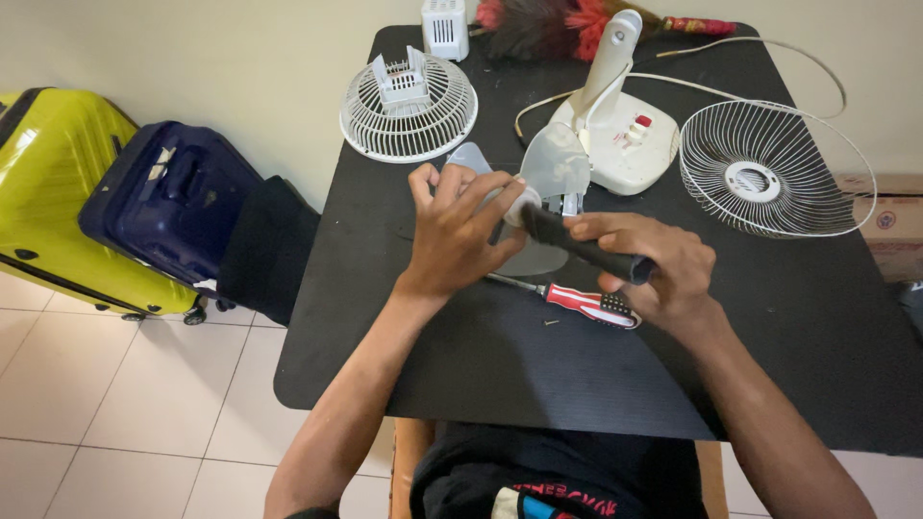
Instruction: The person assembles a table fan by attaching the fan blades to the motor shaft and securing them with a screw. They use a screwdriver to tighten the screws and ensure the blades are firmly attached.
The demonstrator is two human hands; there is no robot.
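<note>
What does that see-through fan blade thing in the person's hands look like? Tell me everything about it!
The fan blade is a propeller of clear, slightly frosted plastic, with wide rounded blades spreading from a white middle hub. One blade stands up towards the white fan base, one shows at the left, and another lies low behind the hands. It is held just above the black table. The left hand wraps over its hub from the front, while the right hand holds a black tool handle pointed at the hub.
</note>
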